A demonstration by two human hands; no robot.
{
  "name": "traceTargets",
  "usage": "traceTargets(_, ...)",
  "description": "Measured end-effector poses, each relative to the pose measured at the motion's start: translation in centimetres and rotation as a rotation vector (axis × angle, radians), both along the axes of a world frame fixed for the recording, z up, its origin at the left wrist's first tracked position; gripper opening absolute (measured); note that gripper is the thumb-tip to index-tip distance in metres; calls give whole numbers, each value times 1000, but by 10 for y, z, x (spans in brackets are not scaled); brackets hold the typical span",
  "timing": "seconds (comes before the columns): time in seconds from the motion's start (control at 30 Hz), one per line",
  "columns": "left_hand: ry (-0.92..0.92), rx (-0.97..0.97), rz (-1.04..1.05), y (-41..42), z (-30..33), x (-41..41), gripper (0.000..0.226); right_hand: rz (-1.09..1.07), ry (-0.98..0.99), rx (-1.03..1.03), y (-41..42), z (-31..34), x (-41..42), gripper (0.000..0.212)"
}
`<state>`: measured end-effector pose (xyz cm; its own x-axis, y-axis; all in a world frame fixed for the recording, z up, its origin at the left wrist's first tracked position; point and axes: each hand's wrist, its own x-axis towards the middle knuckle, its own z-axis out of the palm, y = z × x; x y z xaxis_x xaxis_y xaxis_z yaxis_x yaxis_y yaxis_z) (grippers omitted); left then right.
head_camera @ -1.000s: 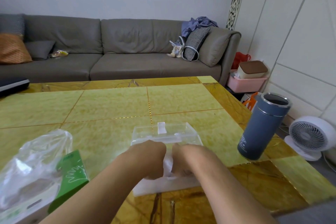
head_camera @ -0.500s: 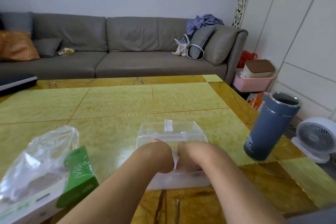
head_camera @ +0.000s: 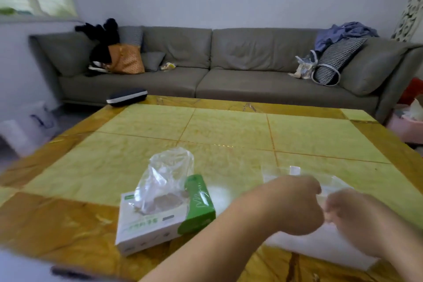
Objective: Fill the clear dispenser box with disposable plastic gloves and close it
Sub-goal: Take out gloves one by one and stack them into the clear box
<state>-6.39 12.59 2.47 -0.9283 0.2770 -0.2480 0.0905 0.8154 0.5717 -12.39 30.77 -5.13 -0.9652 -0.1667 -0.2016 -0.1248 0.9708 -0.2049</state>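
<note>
Blurrily, clear dispenser box (head_camera: 325, 245) (white base, see-through lid raised), both fists' fingers curled inside, grip unclear

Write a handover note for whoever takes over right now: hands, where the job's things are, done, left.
Left hand: fisted over the clear dispenser box, grip contents hidden.
Right hand: beside it over the box, fingers curled; too blurred to tell what it holds.
Box: on the table at near right, lid state unclear.
Glove carton: left of the box, clear plastic bunched out of its top.
Done: likely some gloves in.
Left: probably finish filling, close the box.
</note>
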Motion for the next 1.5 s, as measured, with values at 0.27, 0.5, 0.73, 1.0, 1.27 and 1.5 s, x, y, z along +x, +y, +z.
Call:
traceTargets(0.27, 462, -199, 845, -149, -44, 8, 49, -279, 483, -226, -27, -4, 2, 35)
traceTargets(0.5, 91, 405, 1130, -238, -63, 1, 63, -284, 523, -346, -62, 19, 26, 33)
traceTargets(0.73, 667, 754, 1032, -215, -40, 9, 26, -205, 585, -454, -64, 23, 27, 33)
traceTargets(1.0, 950, 657, 580, -152, -10, 37, 44, 71, 489, -882, -71, 33, 35, 11)
traceTargets(1.27, 1145, -163, -153, -70, -65, 44, 22, -55, -215, -1425, -82, 43, 46, 39)
traceTargets(1.5, 1091, -180, -247, -62, -74, 47, 17, -242, 57, -1363, -62, 43, 32, 18)
